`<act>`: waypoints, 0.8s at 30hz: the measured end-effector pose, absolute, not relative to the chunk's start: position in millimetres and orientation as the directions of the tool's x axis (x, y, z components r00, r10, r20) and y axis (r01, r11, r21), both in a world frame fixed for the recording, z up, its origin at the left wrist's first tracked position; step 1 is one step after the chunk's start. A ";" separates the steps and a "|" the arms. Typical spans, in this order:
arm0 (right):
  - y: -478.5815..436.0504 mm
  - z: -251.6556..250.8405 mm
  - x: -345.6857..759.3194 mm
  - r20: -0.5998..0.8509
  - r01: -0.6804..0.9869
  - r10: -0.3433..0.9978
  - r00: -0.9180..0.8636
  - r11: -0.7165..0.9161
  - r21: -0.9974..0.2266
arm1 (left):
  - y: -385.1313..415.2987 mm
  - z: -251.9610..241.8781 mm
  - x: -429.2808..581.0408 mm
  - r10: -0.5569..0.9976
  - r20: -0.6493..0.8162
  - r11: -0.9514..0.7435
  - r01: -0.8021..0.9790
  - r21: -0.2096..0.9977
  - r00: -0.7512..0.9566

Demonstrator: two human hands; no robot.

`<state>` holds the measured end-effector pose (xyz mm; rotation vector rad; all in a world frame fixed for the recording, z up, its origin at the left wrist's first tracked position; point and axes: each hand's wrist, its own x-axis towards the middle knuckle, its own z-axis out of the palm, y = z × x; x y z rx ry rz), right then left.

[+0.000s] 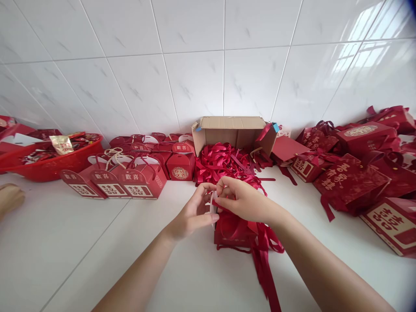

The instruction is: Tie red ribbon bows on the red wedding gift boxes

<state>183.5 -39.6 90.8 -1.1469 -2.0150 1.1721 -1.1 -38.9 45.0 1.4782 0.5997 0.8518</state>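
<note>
Ribbon [264, 273] trails across the tabletop [182, 277] from a red box [227, 238] set between the forearms. Left hand [193, 212] is half curled, thumb and fingers about the box's white flap [213, 211]; right hand [243, 199] bends over the box top, fingertips drawn in at the flap. I cannot tell whether either grips it. Another person's hand [11, 200] rests at far left. Beyond lie rope-handled boxes [143, 177], red bags [352, 182], heaped ribbons [216, 158] before an open carton [232, 123], a red basin [48, 170], then tiled wall [195, 86].
</note>
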 end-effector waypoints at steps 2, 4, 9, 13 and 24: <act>-39.6 89.7 181.6 0.037 0.401 0.870 -0.492 0.264 -0.877 | -39.0 45.9 0.7 0.807 0.152 -0.083 -0.145 0.986 0.571; -39.4 89.1 181.0 0.044 0.392 0.863 -0.504 0.273 -0.878 | -38.1 46.6 2.0 0.840 0.135 -0.044 -0.182 0.982 0.525; -38.8 90.7 183.9 0.081 0.345 0.824 -0.561 0.322 -0.882 | -34.3 45.7 1.2 0.870 0.110 -0.051 -0.134 0.990 0.481; -36.8 90.4 186.4 0.126 0.371 0.821 -0.557 0.382 -0.846 | -34.0 44.3 0.3 0.880 0.108 -0.135 0.027 0.990 0.462; -39.5 118.9 242.6 0.120 0.693 0.905 -0.407 0.392 -0.605 | -2.1 71.7 -47.9 0.823 0.261 -0.448 -0.296 0.844 -0.504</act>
